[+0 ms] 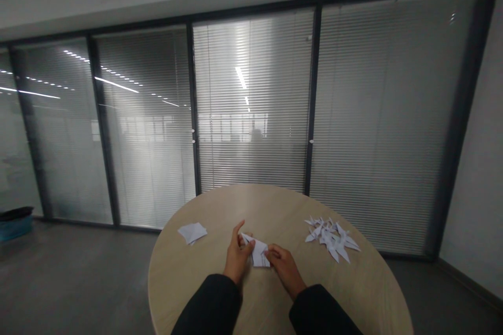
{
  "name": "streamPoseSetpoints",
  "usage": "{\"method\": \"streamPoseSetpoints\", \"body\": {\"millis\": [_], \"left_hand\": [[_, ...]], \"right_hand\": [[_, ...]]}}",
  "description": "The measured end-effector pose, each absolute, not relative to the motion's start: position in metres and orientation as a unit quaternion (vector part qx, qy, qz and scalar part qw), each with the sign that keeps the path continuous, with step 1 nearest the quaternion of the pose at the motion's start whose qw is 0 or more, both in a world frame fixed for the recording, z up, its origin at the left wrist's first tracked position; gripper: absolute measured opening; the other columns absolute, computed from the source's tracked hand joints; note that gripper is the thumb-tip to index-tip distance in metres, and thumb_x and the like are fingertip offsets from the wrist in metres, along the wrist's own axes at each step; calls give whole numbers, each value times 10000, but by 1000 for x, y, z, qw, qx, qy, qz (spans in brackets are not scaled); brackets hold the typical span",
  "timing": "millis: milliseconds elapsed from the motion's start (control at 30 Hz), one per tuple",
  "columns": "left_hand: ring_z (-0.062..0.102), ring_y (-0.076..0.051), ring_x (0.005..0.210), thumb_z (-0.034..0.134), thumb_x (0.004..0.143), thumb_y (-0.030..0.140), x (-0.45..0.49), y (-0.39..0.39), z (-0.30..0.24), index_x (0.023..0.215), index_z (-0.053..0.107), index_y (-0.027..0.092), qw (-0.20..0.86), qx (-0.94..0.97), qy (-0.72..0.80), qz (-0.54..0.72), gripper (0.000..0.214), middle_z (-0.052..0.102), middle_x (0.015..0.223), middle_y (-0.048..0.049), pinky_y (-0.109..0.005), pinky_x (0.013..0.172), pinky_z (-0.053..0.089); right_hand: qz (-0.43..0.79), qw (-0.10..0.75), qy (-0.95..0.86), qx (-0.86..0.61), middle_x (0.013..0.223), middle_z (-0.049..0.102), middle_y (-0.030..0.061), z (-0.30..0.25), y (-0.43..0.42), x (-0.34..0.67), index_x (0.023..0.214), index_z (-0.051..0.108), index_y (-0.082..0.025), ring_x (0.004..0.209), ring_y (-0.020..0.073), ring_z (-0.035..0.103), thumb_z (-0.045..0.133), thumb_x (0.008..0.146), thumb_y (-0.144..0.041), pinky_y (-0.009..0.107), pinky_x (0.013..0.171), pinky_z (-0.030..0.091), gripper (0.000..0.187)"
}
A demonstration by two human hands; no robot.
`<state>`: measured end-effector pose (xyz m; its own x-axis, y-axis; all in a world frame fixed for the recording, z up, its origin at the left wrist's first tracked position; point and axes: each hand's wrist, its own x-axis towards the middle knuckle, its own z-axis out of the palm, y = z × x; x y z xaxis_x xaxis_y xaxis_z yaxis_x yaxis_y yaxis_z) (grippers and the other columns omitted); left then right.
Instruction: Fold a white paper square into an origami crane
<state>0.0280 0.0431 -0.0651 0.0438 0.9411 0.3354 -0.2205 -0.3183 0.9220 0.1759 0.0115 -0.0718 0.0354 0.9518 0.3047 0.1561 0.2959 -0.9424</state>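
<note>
My left hand (pixel 238 255) and my right hand (pixel 285 268) are close together above the round wooden table (pixel 275 209). Both grip a folded sheet of white paper (pixel 258 252), the left at its upper left end and the right at its right edge. To the left lies a small stack of white paper sheets (pixel 192 232), apart from my hands. To the right is a loose pile of folded white paper shapes (pixel 332 238), possibly origami cranes, also out of reach of my fingers.
Glass partitions with slatted blinds (pixel 251 104) stand behind the table. A blue bin with a dark top (pixel 15 225) sits on the grey floor (pixel 78 282) at the far left. The table's curved edge runs around my hands.
</note>
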Motion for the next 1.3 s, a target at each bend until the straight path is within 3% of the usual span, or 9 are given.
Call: {"method": "streamPoseSetpoints", "body": {"millis": [133, 300, 733, 1100, 1200, 1300], "left_hand": [[512, -229, 1100, 630, 665, 135, 25, 43, -68, 1228, 523, 232, 334, 632, 374, 591, 581, 526, 1211, -99, -327, 846, 452], [376, -249, 1249, 607, 616, 10, 25, 38, -67, 1173, 588, 261, 236, 729, 369, 526, 611, 485, 1266, -84, -435, 1072, 258], [546, -217, 999, 613, 721, 136, 28, 33, -67, 1230, 556, 266, 258, 770, 367, 454, 528, 628, 1042, -70, -357, 925, 408], [566, -230, 1067, 590, 748, 188, 28, 31, -61, 1159, 598, 210, 325, 729, 350, 491, 411, 636, 1160, -91, -349, 953, 400], [588, -227, 1030, 577, 765, 222, 28, 31, -60, 1122, 615, 207, 327, 722, 351, 498, 359, 661, 1110, -88, -338, 930, 419], [598, -235, 1015, 572, 773, 243, 28, 32, -61, 1102, 626, 199, 321, 712, 361, 509, 336, 671, 1094, -98, -345, 923, 424]], "right_hand": [[326, 565, -582, -487, 684, 662, 32, -72, 12, 180, 704, 608, -179, 702, 216, 608, 573, 695, -520, 291, 646, 449, 343], [302, 578, -576, -492, 731, 691, 60, -70, 11, 182, 784, 637, -174, 709, 230, 626, 569, 709, -563, 306, 651, 469, 402], [272, 580, -588, -493, 781, 698, 56, -69, 10, 182, 828, 665, -175, 739, 228, 623, 564, 721, -624, 304, 675, 475, 472], [299, 597, -565, -485, 770, 680, 49, -64, 5, 179, 914, 635, -177, 724, 225, 633, 588, 735, -534, 310, 667, 499, 402], [247, 600, -562, -513, 872, 670, 62, -67, 6, 179, 1046, 596, -185, 774, 225, 635, 593, 743, -464, 330, 698, 518, 412], [117, 606, -593, -516, 1055, 625, 89, -68, 6, 177, 1143, 551, -194, 969, 248, 589, 573, 765, -372, 396, 839, 497, 418]]}}
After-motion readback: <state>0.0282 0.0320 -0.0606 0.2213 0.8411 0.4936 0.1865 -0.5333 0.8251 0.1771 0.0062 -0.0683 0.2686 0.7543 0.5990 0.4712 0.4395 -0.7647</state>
